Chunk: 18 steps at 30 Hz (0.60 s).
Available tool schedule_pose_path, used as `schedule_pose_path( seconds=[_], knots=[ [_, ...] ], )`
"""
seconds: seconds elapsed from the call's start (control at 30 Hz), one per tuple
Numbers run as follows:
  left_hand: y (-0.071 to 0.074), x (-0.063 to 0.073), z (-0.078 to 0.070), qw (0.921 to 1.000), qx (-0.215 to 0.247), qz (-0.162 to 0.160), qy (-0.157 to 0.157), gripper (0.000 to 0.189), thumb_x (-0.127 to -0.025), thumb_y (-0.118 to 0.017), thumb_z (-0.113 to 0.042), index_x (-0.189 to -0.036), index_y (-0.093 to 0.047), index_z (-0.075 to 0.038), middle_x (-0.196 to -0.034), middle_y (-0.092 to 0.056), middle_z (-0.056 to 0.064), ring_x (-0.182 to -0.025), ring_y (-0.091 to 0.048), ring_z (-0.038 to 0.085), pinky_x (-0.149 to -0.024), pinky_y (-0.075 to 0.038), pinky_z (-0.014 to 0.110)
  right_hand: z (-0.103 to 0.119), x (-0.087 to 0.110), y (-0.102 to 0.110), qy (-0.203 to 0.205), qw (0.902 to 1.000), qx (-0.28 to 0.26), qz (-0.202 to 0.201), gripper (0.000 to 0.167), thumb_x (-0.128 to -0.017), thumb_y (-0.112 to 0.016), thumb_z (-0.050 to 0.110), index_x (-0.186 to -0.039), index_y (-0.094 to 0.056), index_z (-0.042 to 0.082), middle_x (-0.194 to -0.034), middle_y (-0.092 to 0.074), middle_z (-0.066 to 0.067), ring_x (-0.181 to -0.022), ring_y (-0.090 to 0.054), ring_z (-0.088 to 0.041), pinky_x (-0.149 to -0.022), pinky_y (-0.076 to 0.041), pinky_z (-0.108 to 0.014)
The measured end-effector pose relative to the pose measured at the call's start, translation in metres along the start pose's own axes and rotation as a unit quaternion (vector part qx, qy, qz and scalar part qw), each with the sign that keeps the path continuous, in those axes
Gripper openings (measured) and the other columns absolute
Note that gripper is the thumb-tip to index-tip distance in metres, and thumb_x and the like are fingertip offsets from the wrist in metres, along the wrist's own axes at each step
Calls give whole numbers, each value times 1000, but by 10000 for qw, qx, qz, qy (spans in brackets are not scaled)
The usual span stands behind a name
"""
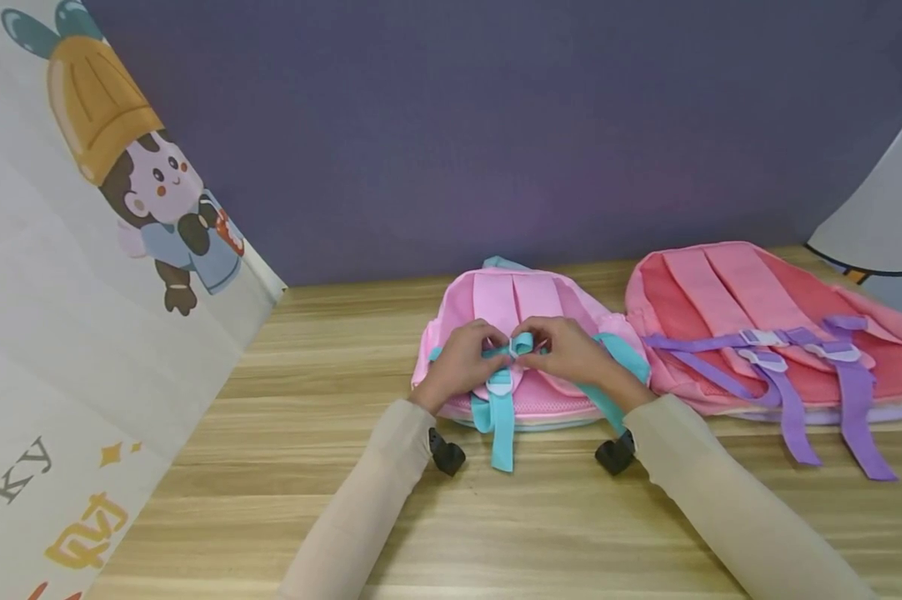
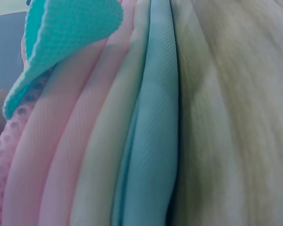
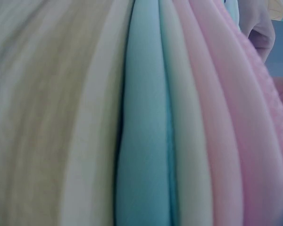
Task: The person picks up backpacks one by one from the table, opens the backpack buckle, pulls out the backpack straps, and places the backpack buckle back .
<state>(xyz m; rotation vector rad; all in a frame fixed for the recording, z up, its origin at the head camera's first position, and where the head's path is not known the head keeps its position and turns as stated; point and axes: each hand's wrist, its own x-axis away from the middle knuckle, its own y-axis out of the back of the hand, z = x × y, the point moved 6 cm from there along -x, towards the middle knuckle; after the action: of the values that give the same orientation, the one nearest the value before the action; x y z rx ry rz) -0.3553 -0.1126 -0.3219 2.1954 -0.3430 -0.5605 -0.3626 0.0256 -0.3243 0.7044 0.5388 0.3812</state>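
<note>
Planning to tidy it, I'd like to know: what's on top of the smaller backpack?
Turquoise straps and a white buckle lie on the smaller backpack, with the left hand and right hand pinching the straps. What lies directly beneath the hands is covered.

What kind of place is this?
Probably an indoor play or work corner, though I can't be sure. There's a wood-grain surface with two backpacks on it, one pink and one coral, a dark backdrop behind, and a cartoon figure on the pale left wall.
</note>
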Motion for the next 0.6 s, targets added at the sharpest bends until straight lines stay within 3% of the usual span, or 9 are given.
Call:
schedule_pose_path(
  seconds=[0.27, 0.43, 0.6],
  knots=[
    [0, 0, 0, 9999, 152, 11, -14, 22, -86, -71, -19, -103, -68, -5, -98, -69, 7, -87, -60, 16, -79, -49, 26, 0, 1, 3, -87, 9998, -67, -145, 16, -85, -71, 13, -100, -69, 6, -86, -66, -5, -77, -57, -17, -75, -50, -32],
    [3, 1, 2, 10000, -16, -28, 22, 19, -84, -72, -16, -100, -71, -6, -95, -68, 6, -85, -60, 16, -76, -50, 26, 1, 1, 3, -103, 9998, -95, -147, 15, -86, -70, 13, -99, -68, 6, -85, -66, -5, -78, -57, -17, -75, -50, -33],
    [3, 1, 1, 9997, -167, -96, -176, 19, -84, -72, -17, -99, -73, -6, -94, -69, 6, -83, -61, 15, -75, -49, 24, 1, 1, 3, -110, 9998, -79, -164, 18, -84, -73, 14, -100, -68, 7, -84, -64, -4, -77, -56, -17, -74, -50, -31]
  ],
)
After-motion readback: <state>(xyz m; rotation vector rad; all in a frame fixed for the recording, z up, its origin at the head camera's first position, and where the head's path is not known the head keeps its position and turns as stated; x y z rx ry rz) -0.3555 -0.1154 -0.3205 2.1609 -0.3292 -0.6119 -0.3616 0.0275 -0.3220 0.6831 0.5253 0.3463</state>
